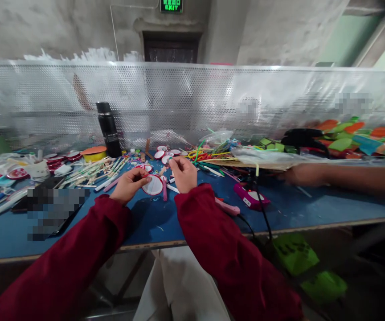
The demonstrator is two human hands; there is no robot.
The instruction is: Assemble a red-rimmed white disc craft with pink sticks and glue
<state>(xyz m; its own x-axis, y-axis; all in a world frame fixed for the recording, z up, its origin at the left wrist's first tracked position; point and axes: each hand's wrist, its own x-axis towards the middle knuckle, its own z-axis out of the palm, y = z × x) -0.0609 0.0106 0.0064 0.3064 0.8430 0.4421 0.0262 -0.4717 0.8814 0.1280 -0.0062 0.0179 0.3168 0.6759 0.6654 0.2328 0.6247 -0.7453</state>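
My left hand pinches the edge of a round white disc with a red rim, held over the blue table. To its right, my right hand has thumb and fingertips pressed together; whatever is between them is too small to make out. A pink stick shows just beside the disc's right edge. Behind my hands lie more red-rimmed white discs. A pink-handled tool with a black cord lies right of my right sleeve.
A black bottle stands behind the sticks. At left lies a dark, partly blurred flat device. Rightward are a magenta box, coloured pipe-cleaner-like strands and another person's arm. A perforated metal screen borders the back.
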